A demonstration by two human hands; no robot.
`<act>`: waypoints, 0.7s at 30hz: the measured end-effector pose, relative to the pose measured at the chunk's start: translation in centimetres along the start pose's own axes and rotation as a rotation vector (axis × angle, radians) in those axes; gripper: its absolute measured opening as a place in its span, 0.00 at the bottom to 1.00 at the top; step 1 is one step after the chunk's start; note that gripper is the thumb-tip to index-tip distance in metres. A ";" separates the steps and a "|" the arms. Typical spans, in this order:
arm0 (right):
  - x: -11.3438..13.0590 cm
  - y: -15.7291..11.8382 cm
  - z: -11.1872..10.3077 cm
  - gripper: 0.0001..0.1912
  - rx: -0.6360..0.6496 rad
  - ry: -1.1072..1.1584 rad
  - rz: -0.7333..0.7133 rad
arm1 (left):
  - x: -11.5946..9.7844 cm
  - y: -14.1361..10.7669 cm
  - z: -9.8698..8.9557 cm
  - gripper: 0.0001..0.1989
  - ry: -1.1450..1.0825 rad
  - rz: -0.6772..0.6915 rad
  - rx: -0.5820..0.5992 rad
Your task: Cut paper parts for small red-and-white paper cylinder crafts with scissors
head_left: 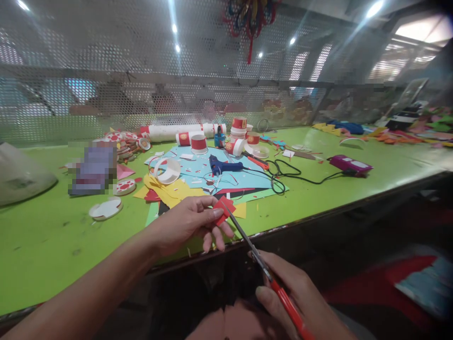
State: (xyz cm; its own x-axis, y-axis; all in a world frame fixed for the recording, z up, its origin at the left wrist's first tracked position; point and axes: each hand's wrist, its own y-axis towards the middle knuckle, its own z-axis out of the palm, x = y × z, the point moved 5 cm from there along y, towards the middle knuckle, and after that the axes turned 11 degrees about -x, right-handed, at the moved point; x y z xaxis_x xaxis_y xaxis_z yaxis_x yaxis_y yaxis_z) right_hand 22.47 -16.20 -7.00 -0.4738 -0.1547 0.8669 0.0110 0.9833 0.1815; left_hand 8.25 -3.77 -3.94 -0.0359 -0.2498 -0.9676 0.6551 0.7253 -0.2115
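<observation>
My left hand (198,219) pinches a small piece of red paper (220,216) between thumb and forefinger, just above the table's front edge. Its other fingers hang loosely below the paper. In my right hand (293,288) is a pair of scissors (264,267) with red handles, pointing up and to the left. The tips of the blades reach the red paper; whether they are parted there I cannot tell. Behind the hands lie yellow paper (171,191) and a light blue sheet (187,170) strewn with scraps.
A blue glue gun (226,165) rests on the blue sheet, its black cord running right towards a purple box (350,165). Several red and white paper cups (198,144) stand or lie behind it. A cut cup ring (106,208) lies on the green table (53,241) at left.
</observation>
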 end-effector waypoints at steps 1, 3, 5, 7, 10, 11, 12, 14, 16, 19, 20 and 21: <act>0.0 0.0 0.0 0.11 0.001 -0.007 -0.002 | 0.0 0.0 0.0 0.08 0.002 -0.003 0.003; -0.1 0.1 -0.1 0.10 -0.014 -0.015 -0.014 | 0.0 0.0 0.0 0.08 0.010 -0.004 0.006; -0.1 0.1 -0.2 0.10 -0.032 -0.028 -0.024 | 0.0 0.0 0.0 0.08 0.014 -0.001 0.011; -0.2 0.1 -0.3 0.10 -0.037 -0.050 -0.028 | 0.0 -0.1 0.0 0.08 0.015 -0.003 0.020; -0.3 -0.1 -0.5 0.09 -0.041 -0.105 -0.040 | 0.1 -0.1 0.0 0.08 0.012 -0.020 0.024; -0.3 -0.1 -0.6 0.09 -0.047 -0.127 -0.044 | 0.2 -0.1 0.0 0.07 0.011 -0.024 0.023; -0.2 -0.1 -0.7 0.08 -0.056 -0.149 -0.048 | 0.2 -0.2 0.0 0.07 0.010 -0.026 0.021; -0.1 -0.1 -0.8 0.08 -0.077 -0.182 -0.059 | 0.2 -0.2 0.0 0.07 0.009 -0.026 0.022; 0.0 -0.1 -0.9 0.07 -0.089 -0.192 -0.075 | 0.2 -0.2 0.1 0.07 0.012 -0.024 0.024; 0.0 -0.1 -1.0 0.08 -0.094 -0.185 -0.085 | 0.2 -0.2 0.1 0.07 0.012 -0.023 0.025; 0.0 0.0 -0.9 0.08 -0.092 -0.181 -0.079 | 0.1 -0.2 0.1 0.07 0.012 -0.024 0.024; 0.0 0.0 -0.9 0.08 -0.088 -0.174 -0.073 | 0.1 -0.2 0.1 0.07 0.012 -0.025 0.021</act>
State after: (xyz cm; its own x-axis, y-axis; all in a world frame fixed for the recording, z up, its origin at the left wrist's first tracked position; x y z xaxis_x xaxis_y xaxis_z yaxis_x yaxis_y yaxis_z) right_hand 23.32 -16.31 -6.61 -0.6208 -0.1990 0.7583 0.0441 0.9568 0.2872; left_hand 8.20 -3.98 -4.02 -0.0617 -0.2595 -0.9638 0.6695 0.7054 -0.2328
